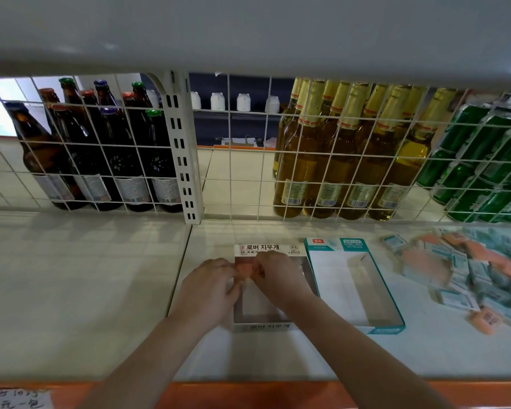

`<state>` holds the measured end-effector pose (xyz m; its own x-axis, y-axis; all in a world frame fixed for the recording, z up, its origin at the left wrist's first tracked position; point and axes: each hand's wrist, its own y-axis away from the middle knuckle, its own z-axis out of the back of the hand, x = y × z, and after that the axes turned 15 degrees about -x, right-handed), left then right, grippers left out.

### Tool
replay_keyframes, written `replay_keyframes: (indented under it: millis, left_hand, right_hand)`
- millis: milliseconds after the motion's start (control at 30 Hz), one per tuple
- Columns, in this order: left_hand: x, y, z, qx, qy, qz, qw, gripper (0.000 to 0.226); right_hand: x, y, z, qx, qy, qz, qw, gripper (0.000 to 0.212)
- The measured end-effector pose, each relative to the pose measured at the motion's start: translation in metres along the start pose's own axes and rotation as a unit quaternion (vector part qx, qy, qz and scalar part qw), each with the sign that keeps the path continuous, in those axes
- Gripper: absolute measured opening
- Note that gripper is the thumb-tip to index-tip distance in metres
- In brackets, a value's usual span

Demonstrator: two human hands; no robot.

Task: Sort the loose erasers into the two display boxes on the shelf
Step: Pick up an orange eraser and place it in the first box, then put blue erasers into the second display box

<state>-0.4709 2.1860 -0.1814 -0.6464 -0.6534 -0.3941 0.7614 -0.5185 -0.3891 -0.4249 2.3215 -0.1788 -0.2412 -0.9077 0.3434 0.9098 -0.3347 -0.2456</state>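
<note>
orange eraser being pinched by both left hand and right hand over the white box; i'm fearing it's slipping crooked if fingers part unevenly.

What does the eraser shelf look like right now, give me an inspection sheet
Surface: white shelf, orange front edge.
Job's things: orange eraser held over the white display box; teal display box looks empty; loose eraser pile at right.
Clutter: nothing seen.
Grippers: left hand and right hand both pinch the eraser.
Cables: nothing seen.
Surroundings: wire grid; brown bottles, golden bottles, green cans behind.
</note>
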Motion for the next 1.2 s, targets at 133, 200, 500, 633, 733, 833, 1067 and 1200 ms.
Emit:
replay_keyframes:
  millis: [133,200,500,633,733,833,1067,1200]
  left_hand:
    - [0.001,0.001,0.000,0.000,0.008,-0.001,1.000,0.025]
    - [0.002,0.002,-0.002,-0.001,0.011,-0.001,1.000,0.025]
    - [-0.013,0.005,-0.012,0.017,-0.002,-0.022,1.000,0.041]
    - [-0.023,0.003,-0.017,0.014,-0.005,-0.044,0.999,0.030]
    - [-0.030,0.005,-0.018,-0.003,-0.015,-0.038,0.999,0.026]
    - [-0.037,0.004,-0.017,-0.032,0.009,-0.028,0.999,0.018]
    - [-0.091,-0.005,-0.018,0.015,0.010,-0.054,0.998,0.031]
    - [-0.133,-0.006,-0.029,0.029,-0.006,-0.069,0.997,0.029]
  right_hand:
    - [-0.001,0.001,-0.003,0.000,-0.011,-0.013,1.000,0.024]
    - [-0.002,0.002,-0.001,-0.001,-0.023,-0.023,0.999,0.021]
    - [-0.032,0.014,0.027,-0.031,-0.043,-0.077,0.996,0.014]
    - [-0.047,0.024,0.047,-0.041,-0.041,-0.096,0.994,0.015]
    - [-0.059,0.030,0.056,-0.056,-0.033,-0.114,0.991,0.014]
    - [-0.070,0.035,0.067,-0.053,-0.027,-0.129,0.990,0.014]
    - [-0.107,0.051,0.093,-0.081,-0.012,-0.153,0.985,0.020]
    - [-0.137,0.063,0.111,-0.080,0.002,-0.160,0.984,0.021]
